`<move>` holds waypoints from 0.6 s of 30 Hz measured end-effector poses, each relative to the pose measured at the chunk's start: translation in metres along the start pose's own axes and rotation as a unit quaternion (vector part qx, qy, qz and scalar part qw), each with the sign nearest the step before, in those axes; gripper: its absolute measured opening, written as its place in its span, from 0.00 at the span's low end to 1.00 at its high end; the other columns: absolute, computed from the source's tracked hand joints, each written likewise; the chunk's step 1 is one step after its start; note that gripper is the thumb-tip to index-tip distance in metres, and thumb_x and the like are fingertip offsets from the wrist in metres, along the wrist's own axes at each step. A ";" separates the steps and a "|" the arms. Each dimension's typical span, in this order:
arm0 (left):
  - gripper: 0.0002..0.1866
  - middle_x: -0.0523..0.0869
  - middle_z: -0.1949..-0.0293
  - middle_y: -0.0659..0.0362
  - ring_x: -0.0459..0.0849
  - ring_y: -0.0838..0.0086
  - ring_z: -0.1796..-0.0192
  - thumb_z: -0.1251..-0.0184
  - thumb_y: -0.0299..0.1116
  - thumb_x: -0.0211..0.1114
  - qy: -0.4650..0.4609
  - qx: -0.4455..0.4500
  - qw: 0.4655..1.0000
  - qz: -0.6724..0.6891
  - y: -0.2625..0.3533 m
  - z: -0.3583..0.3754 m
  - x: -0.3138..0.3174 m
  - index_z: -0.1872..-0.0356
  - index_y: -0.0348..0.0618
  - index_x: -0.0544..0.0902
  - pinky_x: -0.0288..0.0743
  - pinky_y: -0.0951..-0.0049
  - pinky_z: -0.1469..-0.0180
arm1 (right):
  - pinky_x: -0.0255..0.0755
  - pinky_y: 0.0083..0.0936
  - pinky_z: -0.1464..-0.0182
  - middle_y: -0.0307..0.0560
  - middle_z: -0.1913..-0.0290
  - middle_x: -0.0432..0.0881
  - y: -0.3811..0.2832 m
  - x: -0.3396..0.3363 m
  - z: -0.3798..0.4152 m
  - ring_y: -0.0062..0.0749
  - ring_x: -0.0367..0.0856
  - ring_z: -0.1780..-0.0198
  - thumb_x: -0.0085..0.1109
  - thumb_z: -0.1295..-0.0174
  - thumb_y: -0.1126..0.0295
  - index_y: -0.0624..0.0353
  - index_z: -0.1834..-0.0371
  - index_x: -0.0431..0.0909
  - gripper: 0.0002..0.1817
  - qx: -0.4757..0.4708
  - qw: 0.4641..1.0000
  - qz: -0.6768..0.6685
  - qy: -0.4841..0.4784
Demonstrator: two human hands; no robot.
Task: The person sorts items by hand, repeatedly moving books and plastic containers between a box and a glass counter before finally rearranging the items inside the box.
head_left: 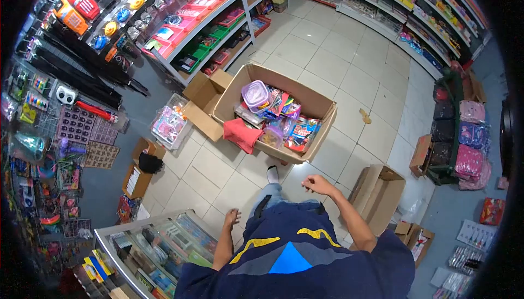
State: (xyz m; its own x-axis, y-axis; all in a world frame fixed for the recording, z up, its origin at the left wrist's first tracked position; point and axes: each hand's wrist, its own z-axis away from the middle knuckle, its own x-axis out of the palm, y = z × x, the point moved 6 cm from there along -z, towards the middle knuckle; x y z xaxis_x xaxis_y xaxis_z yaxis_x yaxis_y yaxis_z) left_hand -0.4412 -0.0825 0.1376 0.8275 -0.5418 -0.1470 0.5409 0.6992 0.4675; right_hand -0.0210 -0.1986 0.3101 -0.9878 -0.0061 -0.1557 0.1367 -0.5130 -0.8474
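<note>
I stand on a tiled shop floor facing a big open cardboard box (pixel 322 129) full of packaged goods, with a purple lidded tub (pixel 255 95) on top and a red cloth (pixel 242 134) draped over its near wall. My left hand (pixel 232 218) hangs by my hip, fingers loosely spread, holding nothing. At waist height my right hand (pixel 315 183) is lifted with fingers curled inward and nothing visible in it. It is the hand closer to the box. One foot in a white sock (pixel 272 174) points at the box.
An empty cardboard box (pixel 377 196) lies to my right. A clear plastic bin (pixel 170 122) and a small open carton (pixel 139 174) sit at left. A glass display counter (pixel 147 244) is at my lower left. Stocked shelves line the walls; bags hang at right.
</note>
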 end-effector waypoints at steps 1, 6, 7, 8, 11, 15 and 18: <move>0.21 0.79 0.56 0.56 0.77 0.69 0.59 0.39 0.46 0.53 -0.004 0.007 1.000 -0.002 0.018 -0.009 -0.003 0.49 0.45 0.68 0.72 0.61 0.57 | 0.69 0.18 0.72 0.38 0.74 0.77 -0.019 -0.002 -0.012 0.20 0.76 0.74 0.51 0.40 0.61 0.61 0.66 0.74 0.13 -0.014 1.000 -0.019 0.006; 0.20 0.79 0.56 0.56 0.77 0.70 0.58 0.39 0.45 0.53 -0.020 0.031 0.999 -0.036 0.091 -0.042 -0.017 0.50 0.45 0.69 0.72 0.61 0.56 | 0.69 0.17 0.75 0.38 0.75 0.76 -0.080 -0.010 -0.077 0.20 0.76 0.76 0.50 0.40 0.60 0.59 0.64 0.73 0.12 -0.067 0.991 -0.084 0.075; 0.20 0.79 0.56 0.56 0.76 0.70 0.58 0.39 0.46 0.53 -0.020 0.029 0.999 -0.042 0.100 -0.048 -0.018 0.50 0.45 0.69 0.72 0.62 0.56 | 0.69 0.17 0.76 0.38 0.75 0.77 -0.082 -0.012 -0.094 0.21 0.76 0.77 0.50 0.39 0.61 0.59 0.64 0.73 0.12 -0.032 0.989 -0.125 0.071; 0.20 0.79 0.56 0.56 0.76 0.70 0.58 0.39 0.45 0.53 -0.025 0.035 0.998 -0.046 0.108 -0.052 -0.018 0.50 0.45 0.69 0.72 0.62 0.57 | 0.69 0.18 0.77 0.39 0.75 0.77 -0.081 -0.013 -0.112 0.21 0.76 0.77 0.50 0.39 0.62 0.59 0.64 0.73 0.11 0.004 0.984 -0.165 0.066; 0.20 0.79 0.57 0.56 0.76 0.70 0.59 0.39 0.45 0.53 -0.035 0.048 0.997 -0.050 0.122 -0.058 -0.022 0.51 0.45 0.69 0.72 0.63 0.59 | 0.69 0.18 0.81 0.40 0.76 0.77 -0.080 -0.032 -0.168 0.22 0.76 0.80 0.48 0.39 0.65 0.58 0.64 0.73 0.09 0.058 0.975 -0.203 0.070; 0.20 0.79 0.57 0.56 0.77 0.70 0.60 0.39 0.46 0.53 -0.025 0.041 0.998 -0.042 0.122 -0.039 -0.026 0.51 0.45 0.70 0.72 0.64 0.60 | 0.68 0.16 0.82 0.42 0.75 0.78 -0.068 -0.076 -0.257 0.23 0.77 0.78 0.51 0.42 0.65 0.56 0.60 0.69 0.10 0.043 0.957 -0.207 0.198; 0.20 0.80 0.58 0.57 0.77 0.71 0.62 0.39 0.47 0.54 -0.012 0.017 0.999 -0.029 0.095 -0.028 -0.030 0.52 0.45 0.70 0.72 0.67 0.63 | 0.74 0.22 0.80 0.49 0.69 0.78 -0.068 -0.081 -0.289 0.30 0.79 0.76 0.55 0.43 0.62 0.54 0.49 0.58 0.22 0.139 0.923 -0.286 0.219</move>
State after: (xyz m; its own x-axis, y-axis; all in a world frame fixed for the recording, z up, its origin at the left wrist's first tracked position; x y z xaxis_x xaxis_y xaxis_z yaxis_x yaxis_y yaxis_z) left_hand -0.4102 0.0133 0.1620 0.7914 -0.5914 -0.1544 0.5817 0.6511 0.4875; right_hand 0.0712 0.0849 0.2340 -0.7597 0.6494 0.0345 -0.4811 -0.5255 -0.7017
